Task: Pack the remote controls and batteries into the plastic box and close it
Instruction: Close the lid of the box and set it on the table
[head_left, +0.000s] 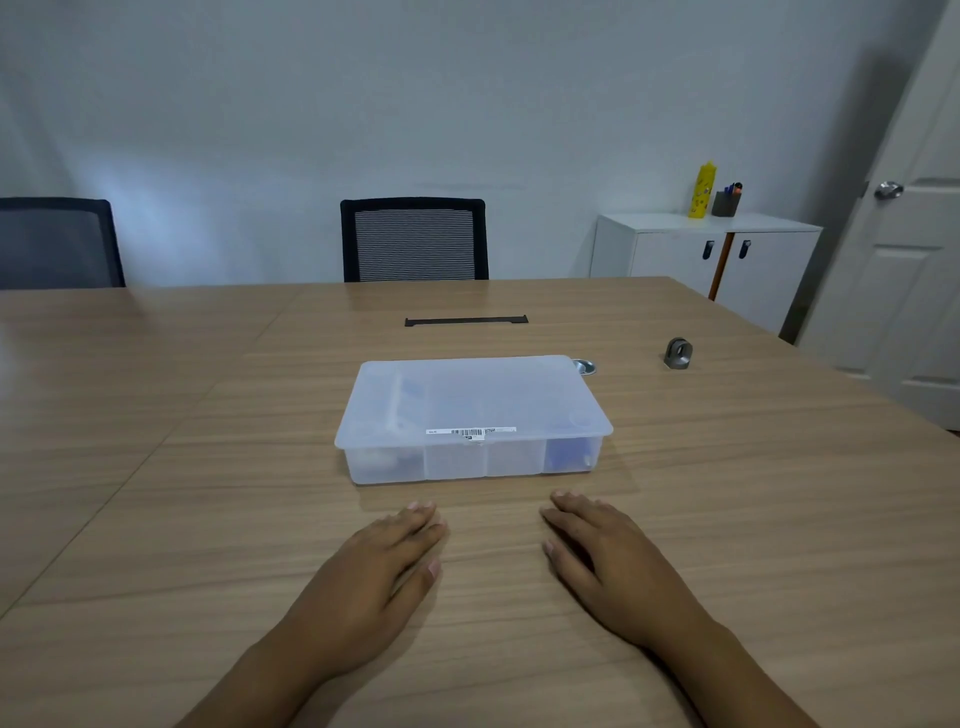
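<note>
Your wooden table (727, 519) fills the lower frame. At its centre sits the translucent plastic box (470, 415), lid on, a barcode label on the lid's near edge. Your left hand (374, 571) and right hand (613, 566) lie flat, palms down, near the box. A small grey metal object (678, 353) stands toward the right, and a black strip (466, 321) lies beyond the box.

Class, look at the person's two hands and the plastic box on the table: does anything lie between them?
Nothing visible does. Only bare table lies between the left hand, the right hand and the lidded plastic box.
</note>
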